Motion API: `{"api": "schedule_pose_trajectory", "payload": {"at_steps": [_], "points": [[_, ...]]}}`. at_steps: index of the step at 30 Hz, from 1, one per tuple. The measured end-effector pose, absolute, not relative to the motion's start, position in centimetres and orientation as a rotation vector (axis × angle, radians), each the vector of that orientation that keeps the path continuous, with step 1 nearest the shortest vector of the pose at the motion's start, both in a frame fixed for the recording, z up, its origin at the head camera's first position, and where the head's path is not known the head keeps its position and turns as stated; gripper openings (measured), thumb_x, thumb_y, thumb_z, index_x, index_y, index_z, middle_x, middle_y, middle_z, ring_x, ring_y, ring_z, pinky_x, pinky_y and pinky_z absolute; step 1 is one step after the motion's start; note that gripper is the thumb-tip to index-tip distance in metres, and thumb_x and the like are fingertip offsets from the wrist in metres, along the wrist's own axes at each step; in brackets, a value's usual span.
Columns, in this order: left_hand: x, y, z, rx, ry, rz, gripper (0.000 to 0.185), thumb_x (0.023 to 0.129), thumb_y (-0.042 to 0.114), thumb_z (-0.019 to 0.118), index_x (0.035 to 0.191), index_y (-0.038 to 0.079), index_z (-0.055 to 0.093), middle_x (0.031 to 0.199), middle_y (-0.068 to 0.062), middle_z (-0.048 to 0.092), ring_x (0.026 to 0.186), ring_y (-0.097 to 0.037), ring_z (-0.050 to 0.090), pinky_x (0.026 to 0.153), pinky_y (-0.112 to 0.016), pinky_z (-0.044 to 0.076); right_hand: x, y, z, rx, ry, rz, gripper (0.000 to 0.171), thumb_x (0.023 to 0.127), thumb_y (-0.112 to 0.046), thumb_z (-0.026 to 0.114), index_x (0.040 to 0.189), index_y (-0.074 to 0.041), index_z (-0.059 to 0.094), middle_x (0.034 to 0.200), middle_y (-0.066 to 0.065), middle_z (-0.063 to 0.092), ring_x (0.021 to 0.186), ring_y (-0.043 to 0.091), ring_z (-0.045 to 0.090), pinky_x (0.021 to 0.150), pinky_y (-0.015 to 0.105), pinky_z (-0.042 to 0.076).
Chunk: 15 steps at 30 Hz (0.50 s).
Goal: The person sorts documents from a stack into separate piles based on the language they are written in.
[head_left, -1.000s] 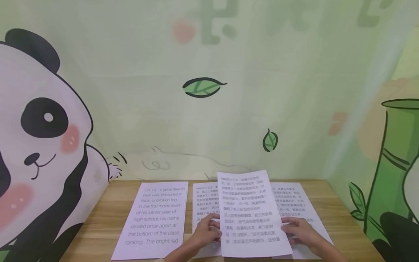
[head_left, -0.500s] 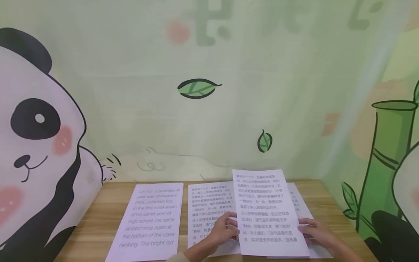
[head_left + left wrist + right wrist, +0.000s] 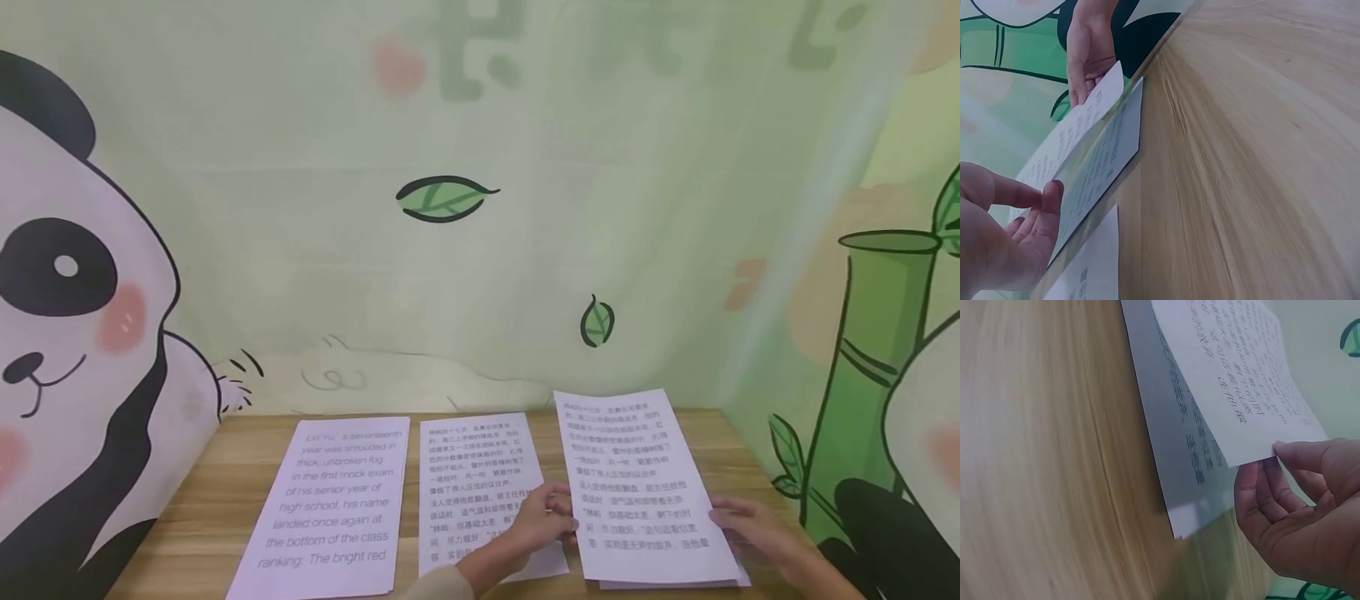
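- On the wooden desk, toward its right side, a printed sheet is held just above another sheet lying flat beneath it.
- Left hand pinches the held sheet's left edge, thumb on top and fingers curled under.
- Right hand pinches the right edge near the bottom corner, thumb over the paper.
- The two hands sit apart, one on each side of the page.
- Beside them lie a middle sheet with dense characters and a left sheet with English text.
- A panda picture covers the left wall.
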<state>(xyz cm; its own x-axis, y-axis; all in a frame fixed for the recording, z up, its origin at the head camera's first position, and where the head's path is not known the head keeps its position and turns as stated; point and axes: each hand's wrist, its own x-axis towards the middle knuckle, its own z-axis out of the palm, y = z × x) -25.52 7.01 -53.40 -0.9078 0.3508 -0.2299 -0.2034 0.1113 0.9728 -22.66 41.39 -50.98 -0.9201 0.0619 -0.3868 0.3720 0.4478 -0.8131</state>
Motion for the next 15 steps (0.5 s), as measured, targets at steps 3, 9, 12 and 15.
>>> {"api": "schedule_pose_trajectory", "payload": {"at_steps": [3,9,12,15], "points": [[-25.7,8.0,-53.6,0.129,2.021,1.82,0.048,0.083,-0.003,0.069,0.13,0.006,0.06,0.097,-0.003,0.065,0.08,-0.012,0.067,0.077,-0.027,0.061,-22.7,41.9,-50.9,0.39,2.439,-1.433,0.06,0.101,-0.023,0.061,0.143,0.015,0.043,0.103,0.009,0.075,0.094,0.018,0.069,0.079,0.033,0.058],[-25.6,9.4,-54.3,0.125,1.972,1.84,0.044,0.083,-0.007,0.068,0.126,0.002,0.06,0.096,-0.005,0.064,0.074,-0.013,0.07,0.072,-0.029,0.062,-22.9,42.6,-51.8,0.44,2.456,-1.419,0.055,0.099,-0.02,0.062,0.14,0.014,0.048,0.1,0.01,0.076,0.089,0.017,0.069,0.075,0.032,0.056],[-25.5,9.3,-54.5,0.145,1.936,1.816,0.047,0.084,-0.005,0.067,0.13,0.0,0.058,0.098,-0.007,0.067,0.074,-0.015,0.072,0.071,-0.03,0.062,-22.9,42.9,-52.3,0.455,2.455,-1.377,0.053,0.099,-0.021,0.062,0.139,0.012,0.051,0.103,0.012,0.075,0.089,0.017,0.068,0.076,0.032,0.054],[-25.5,9.1,-54.5,0.164,1.911,1.781,0.052,0.086,-0.003,0.066,0.137,-0.002,0.055,0.1,-0.007,0.069,0.075,-0.015,0.072,0.073,-0.03,0.062,-22.8,43.1,-52.4,0.46,2.453,-1.341,0.053,0.1,-0.022,0.061,0.14,0.012,0.051,0.108,0.017,0.074,0.091,0.018,0.067,0.076,0.033,0.052]]}}
